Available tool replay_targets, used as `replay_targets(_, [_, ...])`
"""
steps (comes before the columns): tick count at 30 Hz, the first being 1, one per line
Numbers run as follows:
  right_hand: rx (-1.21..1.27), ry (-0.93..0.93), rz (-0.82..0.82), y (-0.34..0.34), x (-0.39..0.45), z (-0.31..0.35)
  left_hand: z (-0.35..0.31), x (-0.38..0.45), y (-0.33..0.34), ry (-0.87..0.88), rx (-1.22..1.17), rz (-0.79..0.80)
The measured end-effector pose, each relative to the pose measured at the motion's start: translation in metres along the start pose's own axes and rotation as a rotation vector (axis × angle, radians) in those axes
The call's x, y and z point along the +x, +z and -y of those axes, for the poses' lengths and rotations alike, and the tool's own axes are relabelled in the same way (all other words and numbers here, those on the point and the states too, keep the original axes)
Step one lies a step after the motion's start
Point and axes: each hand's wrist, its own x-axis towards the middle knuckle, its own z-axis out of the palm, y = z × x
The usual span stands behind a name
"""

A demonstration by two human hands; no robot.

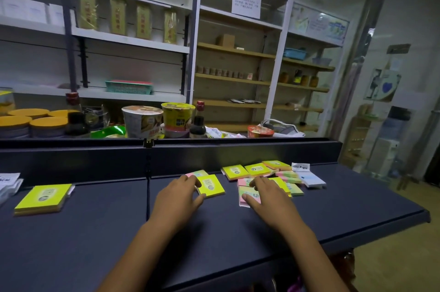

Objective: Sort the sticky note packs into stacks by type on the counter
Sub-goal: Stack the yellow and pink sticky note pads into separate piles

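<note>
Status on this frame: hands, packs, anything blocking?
Left hand grips square yellow sticky note pack. Right hand rests on pink-green striped pack. One yellow stack set far left; mixed pile unsorted. Nothing blocking.

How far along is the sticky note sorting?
Early. One stack of large yellow square packs stands apart at the left. The left hand grips a yellow pack; the right hand rests on striped pastel packs. The mixed pile remains unsorted.

**One head-worn view, forward and down**

A single wide-angle camera looks from the person's head, close over the dark tabletop (95, 232), facing the shelves (133, 41) behind it. Both forearms enter from the bottom edge.
</note>
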Motion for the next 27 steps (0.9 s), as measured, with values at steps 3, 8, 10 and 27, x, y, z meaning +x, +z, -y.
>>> replay_targets(3, [0.008,-0.026,0.006,0.010,0.027,-0.012,0.000,0.022,0.012,-0.030,0.008,-0.002])
replay_targets(8, [0.039,-0.124,0.025,0.027,0.072,-0.027,0.002,0.052,0.035,-0.117,0.031,0.005])
replay_targets(10, [0.047,-0.163,0.034,0.033,0.090,-0.034,0.003,0.062,0.042,-0.147,0.039,0.009])
replay_targets(27, [0.204,-0.364,0.011,0.071,0.179,-0.013,0.027,0.070,0.059,-0.226,-0.004,0.195])
